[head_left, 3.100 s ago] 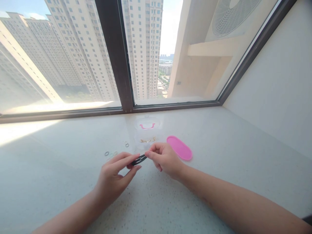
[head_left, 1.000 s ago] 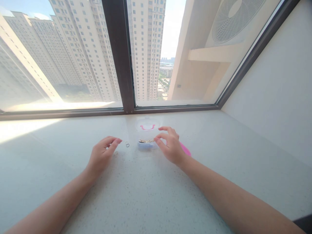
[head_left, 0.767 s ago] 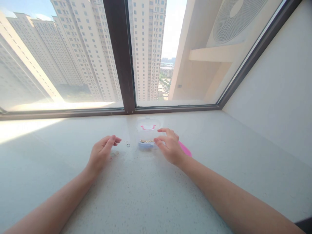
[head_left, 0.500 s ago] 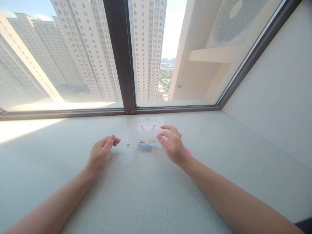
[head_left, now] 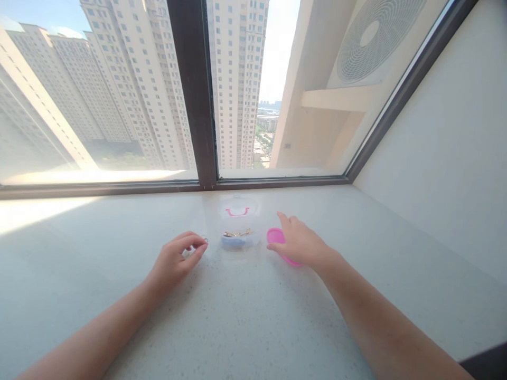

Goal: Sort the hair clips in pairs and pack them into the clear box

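Looking down from the head view, I see two bare forearms running up from the near edge across a pale speckled worktop, which is really a window ledge. My left hand sits at about 10 o'clock from the middle of the ledge, thumb and forefinger curled toward each other around a small ring; I cannot tell whether the tips actually grip it. A second small ring may lie under that hand, but it is too faint to count. My right hand is at about 1 o'clock, fingers loosely spread and palm down, resting on one pink oval lid. Most of the lid is hidden under the hand; the visible end pokes out toward 10 o'clock, and its long axis seems to run from there back toward 4 o'clock.

Between the two hands, slightly farther off, stands one clear plastic box with a pink handle mark on its far wall. Inside it I make out thin gold hair clips lying roughly 9 to 3 o'clock; their number is unclear. Something bluish lies beneath them, too blurred to name.

Beyond, at 12 o'clock, a dark window frame splits the glass.
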The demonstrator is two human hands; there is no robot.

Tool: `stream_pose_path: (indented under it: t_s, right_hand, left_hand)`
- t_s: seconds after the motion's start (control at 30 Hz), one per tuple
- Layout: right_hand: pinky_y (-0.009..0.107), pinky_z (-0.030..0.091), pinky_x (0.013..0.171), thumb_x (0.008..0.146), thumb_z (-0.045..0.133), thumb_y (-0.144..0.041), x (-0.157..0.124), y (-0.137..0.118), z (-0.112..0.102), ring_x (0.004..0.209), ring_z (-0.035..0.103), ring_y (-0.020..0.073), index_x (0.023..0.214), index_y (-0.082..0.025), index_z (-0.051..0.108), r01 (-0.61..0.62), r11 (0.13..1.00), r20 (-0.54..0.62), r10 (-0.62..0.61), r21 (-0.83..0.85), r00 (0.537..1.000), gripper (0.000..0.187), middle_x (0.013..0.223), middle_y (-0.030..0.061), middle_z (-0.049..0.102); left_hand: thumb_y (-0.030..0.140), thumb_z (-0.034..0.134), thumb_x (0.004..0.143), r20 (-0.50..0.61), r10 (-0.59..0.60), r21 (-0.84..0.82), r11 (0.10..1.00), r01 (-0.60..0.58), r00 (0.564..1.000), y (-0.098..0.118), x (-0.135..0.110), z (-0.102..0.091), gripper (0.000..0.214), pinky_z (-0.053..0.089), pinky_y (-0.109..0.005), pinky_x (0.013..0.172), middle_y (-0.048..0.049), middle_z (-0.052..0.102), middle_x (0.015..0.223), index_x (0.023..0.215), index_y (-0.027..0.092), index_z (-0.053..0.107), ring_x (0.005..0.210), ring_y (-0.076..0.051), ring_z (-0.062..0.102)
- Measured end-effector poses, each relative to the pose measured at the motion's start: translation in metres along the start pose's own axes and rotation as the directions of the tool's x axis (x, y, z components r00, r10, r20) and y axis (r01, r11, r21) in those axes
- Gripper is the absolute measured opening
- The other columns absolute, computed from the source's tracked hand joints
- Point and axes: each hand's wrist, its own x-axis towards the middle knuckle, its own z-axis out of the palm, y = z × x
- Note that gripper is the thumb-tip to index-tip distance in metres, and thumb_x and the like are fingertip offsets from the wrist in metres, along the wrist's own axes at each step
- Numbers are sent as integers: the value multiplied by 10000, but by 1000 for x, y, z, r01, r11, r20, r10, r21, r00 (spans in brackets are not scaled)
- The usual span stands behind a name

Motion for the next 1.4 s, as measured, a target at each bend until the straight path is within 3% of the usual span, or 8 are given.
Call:
stream_pose_path:
  t_s: [0.2, 0.3, 0.5, 0.63, 0.77, 0.9, 1.07, 1.4]
  right_hand:
    - [363, 425, 606, 596, 770, -480, -7, 7, 7, 871, 624, 365, 1493, -155, 253, 16, 997, 250, 4, -79, 968, 1085, 986, 204, 632]
    - [338, 413, 593, 681, 699, -363, -6, 11, 15, 786, 644, 313, 1501, -166, 230, 78, 992, 194, -57, -101, 979, 965, 908, 174, 650]
    - [368, 443, 642, 710, 653, -310, 2, 10, 16, 780, 650, 307, 1317, -124, 507, 18, 1000, 107, -16, -15, 994, 651, 882, 175, 672]
    - [412, 470, 771, 739, 642, -385, 11, 5, 8, 878, 641, 291, 992, -169, 661, 84, 989, -117, -70, 120, 991, 333, 940, 133, 680]
    - [430, 429, 943, 770, 623, -334, 11, 1, 9, 1095, 593, 270, 1081, -170, 632, 357, 888, -425, -214, 292, 879, 352, 1146, 122, 654]
    - [434, 359, 1020, 793, 595, -277, 2, -13, 15, 1184, 546, 254, 1133, -187, 621, 478, 839, -539, -285, 260, 793, 353, 1263, 110, 603]
    - [438, 304, 1038, 819, 584, -281, -3, -29, 23, 1216, 520, 247, 1187, -216, 619, 518, 828, -463, -380, 215, 801, 376, 1355, 92, 538]
    - [418, 363, 1007, 828, 594, -266, 6, -27, 30, 1216, 512, 239, 1081, -221, 685, 650, 710, -324, -569, 271, 756, 273, 1300, 85, 589]
  left_hand:
    - [278, 511, 899, 4, -4, -5, 1000, 4, 1000, -3, 0, 2, 185, 475, -292, 715, -32, 663, 826, 796, 200, 644, 760, -179, 607]
    - [277, 512, 897, 11, 6, -1, 1000, -6, 1000, -3, 0, 3, 183, 478, -294, 714, -35, 669, 835, 799, 200, 646, 756, -180, 607]
    - [266, 514, 885, 9, 11, 6, 1000, -11, 1000, -1, -1, 4, 175, 489, -292, 698, -38, 676, 835, 806, 200, 656, 744, -179, 612]
    - [260, 509, 880, -8, 18, 21, 1000, -18, 1000, 1, -2, 5, 157, 498, -288, 685, -41, 677, 873, 855, 206, 654, 758, -183, 614]
    - [261, 519, 870, -29, 26, 43, 999, -24, 999, 3, -3, 7, 131, 518, -304, 700, -49, 655, 926, 928, 211, 625, 778, -192, 607]
    - [251, 521, 869, -35, 61, 67, 996, -59, 997, 4, -5, 11, 215, 540, -337, 735, -82, 598, 1086, 1074, 216, 576, 848, -206, 607]
    - [196, 506, 872, 6, 94, 50, 994, -94, 996, 8, -7, 16, 474, 557, -356, 785, -108, 447, 1345, 1331, 282, 422, 1038, -237, 584]
    - [163, 489, 880, 70, 133, 47, 989, -137, 989, 7, -7, 20, 577, 522, -406, 929, -93, 396, 1459, 1419, 311, 344, 1234, -271, 504]
